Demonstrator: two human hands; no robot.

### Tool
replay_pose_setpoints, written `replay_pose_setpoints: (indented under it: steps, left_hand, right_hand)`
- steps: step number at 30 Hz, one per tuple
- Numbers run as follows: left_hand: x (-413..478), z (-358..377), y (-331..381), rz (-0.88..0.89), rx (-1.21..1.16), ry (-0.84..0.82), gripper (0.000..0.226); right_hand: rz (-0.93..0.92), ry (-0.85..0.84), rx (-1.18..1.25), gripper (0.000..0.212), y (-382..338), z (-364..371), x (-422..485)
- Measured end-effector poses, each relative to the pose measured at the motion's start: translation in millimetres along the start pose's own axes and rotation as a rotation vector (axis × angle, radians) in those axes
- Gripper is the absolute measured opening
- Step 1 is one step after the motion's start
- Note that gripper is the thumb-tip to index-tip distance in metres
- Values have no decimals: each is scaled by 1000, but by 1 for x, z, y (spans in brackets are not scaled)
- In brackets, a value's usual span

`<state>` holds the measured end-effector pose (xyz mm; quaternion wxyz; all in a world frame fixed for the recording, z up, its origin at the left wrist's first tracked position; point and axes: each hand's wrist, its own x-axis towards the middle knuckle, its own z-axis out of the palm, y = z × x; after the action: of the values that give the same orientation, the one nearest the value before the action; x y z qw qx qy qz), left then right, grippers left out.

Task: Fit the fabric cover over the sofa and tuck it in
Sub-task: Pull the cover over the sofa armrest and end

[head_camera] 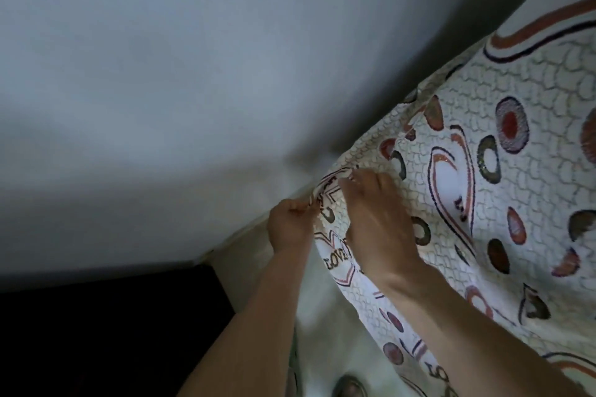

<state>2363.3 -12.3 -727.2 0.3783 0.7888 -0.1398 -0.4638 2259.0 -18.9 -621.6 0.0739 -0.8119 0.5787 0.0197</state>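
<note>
Grey wall (pixel 161 58) fills most of the view, and the cover (pixel 483 171) lies just beside it, draped over a sofa that stays hidden beneath. At the cover's edge nearest the wall, the left hand (pixel 290 224) has its grip clenched on a pinch of the hem, probably to gather slack for pushing down into the gap along the wall. The right hand (pixel 379 222) lies on the cover, farther from the wall, fingers reaching to the folded edge. It seems to pin the cloth, but I cannot tell whether its grip holds any. A dark block (pixel 96 332) stands against the wall.
</note>
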Motion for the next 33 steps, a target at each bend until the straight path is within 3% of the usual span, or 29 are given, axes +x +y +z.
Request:
replay_pose_setpoints:
  steps: [4,7,10,18,23,26,33]
  left_hand:
    - [-24,3,-6,-81,-217,-58,22]
    - [-33,10,-12,-42,-235,23,19]
    - [-37,17,-12,-62,-246,5,16]
    - [-15,16,-20,-97,-215,-30,11]
    - [6,10,-28,-140,-270,-77,12]
    - [16,6,-31,-166,-267,-116,24]
    - [18,-2,-35,-174,-267,-177,24]
  right_hand:
    - [-11,-114,-33,38,8,-7,28]
    - [14,-113,-66,34,9,-10,36]
    - [26,-87,-60,29,11,-6,38]
    - [-146,-49,-141,22,12,7,60]
    - [-219,-176,-174,21,-3,14,73]
    - [-246,-253,-214,14,-11,14,79]
    - [-194,-385,-187,23,-22,9,83]
